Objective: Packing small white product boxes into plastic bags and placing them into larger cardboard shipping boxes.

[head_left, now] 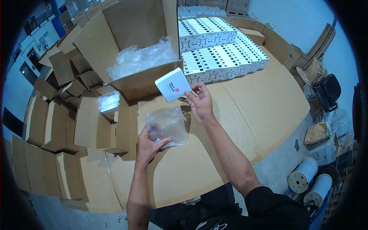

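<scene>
My right hand (199, 101) grips a flat white box (172, 85) with a small red mark by its right edge, thumb in front and fingers behind. The box is held up, tilted, above the cardboard-covered table. Lower and to the left, my left hand (150, 145) pinches a clear plastic bag (168, 124) at its lower edge. The bag looks flat, and my fingers show dimly through it. The white box is apart from the bag, just above its top edge.
Beyond my hands stands a large open carton (143, 82) with clear plastic bags (143, 57) in it. Stacked white boxes (222, 57) fill the back right. At left, an open carton (90, 126) holds wrapped items (109, 101), beside several more cartons (57, 130). Cable reels (303, 174) stand right.
</scene>
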The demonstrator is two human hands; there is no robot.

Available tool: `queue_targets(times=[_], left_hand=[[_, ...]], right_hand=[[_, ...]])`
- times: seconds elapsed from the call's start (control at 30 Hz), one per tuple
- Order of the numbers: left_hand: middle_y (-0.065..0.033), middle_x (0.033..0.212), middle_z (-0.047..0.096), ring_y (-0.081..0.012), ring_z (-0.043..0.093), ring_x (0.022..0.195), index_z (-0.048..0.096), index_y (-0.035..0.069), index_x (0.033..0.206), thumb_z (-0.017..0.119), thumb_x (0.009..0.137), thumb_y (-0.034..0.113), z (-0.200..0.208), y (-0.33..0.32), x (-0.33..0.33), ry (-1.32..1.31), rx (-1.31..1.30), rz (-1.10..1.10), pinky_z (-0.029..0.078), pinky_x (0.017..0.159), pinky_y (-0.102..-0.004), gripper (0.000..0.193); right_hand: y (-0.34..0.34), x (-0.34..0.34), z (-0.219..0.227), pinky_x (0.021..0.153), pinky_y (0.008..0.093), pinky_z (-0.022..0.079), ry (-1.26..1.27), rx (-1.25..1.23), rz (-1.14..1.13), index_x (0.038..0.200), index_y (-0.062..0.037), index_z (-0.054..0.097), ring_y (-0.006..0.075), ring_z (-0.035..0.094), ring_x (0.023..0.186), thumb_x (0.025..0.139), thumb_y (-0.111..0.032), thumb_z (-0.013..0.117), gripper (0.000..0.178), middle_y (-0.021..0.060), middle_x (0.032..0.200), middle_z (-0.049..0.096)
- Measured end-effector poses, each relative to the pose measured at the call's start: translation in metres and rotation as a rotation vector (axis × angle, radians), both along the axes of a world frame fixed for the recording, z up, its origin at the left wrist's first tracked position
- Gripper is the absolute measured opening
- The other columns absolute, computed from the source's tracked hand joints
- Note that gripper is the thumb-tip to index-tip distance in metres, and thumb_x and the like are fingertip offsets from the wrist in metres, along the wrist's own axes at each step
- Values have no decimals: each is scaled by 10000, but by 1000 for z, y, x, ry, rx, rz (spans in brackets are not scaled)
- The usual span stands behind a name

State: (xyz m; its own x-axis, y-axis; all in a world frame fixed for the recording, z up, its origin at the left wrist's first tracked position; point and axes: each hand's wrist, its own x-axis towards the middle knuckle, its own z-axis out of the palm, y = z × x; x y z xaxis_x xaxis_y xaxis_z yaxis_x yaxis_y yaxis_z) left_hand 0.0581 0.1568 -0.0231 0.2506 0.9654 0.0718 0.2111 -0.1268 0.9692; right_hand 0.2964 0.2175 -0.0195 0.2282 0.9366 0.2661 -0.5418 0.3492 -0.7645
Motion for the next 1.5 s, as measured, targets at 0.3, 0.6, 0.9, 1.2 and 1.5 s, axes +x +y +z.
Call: queue_targets(times=[0.3,0.6,0.9,1.2,1.5], left_hand=[[-64,1004,708,-141,656,890,626,-5,1192,955,662,136,-5,2,-1,-18,27,9,558,812,-320,640],[-67,1001,708,-146,662,871,624,-4,1206,953,665,146,-12,6,-5,-9,47,18,554,791,-315,650],[-60,964,709,-142,659,852,620,3,1188,944,682,138,-8,6,-5,2,6,52,550,779,-314,616],[-53,905,691,-132,634,816,607,12,1087,930,706,147,-6,6,-5,6,52,82,537,752,-300,517],[-96,1023,715,-149,686,906,571,-1,1160,916,740,114,-7,7,-1,-97,31,51,567,784,-319,555]], right_hand=[[-1,-9,-6,967,436,583,193,0,216,1114,-74,493,223,658,1082,945,10,675,262,97,1116,625],[-2,-9,-10,933,331,559,176,-27,329,1120,-97,527,159,656,1040,934,7,698,272,50,1085,642],[-1,0,-10,869,280,532,69,-69,307,1085,-101,552,110,628,971,921,-14,720,250,11,1019,632],[-1,-5,-10,839,271,497,-135,-56,271,1050,-90,564,94,586,921,894,-32,749,248,-7,975,593],[-4,-12,-7,803,258,481,-315,-62,272,1021,-61,588,76,561,906,910,-80,751,199,-18,960,580]])
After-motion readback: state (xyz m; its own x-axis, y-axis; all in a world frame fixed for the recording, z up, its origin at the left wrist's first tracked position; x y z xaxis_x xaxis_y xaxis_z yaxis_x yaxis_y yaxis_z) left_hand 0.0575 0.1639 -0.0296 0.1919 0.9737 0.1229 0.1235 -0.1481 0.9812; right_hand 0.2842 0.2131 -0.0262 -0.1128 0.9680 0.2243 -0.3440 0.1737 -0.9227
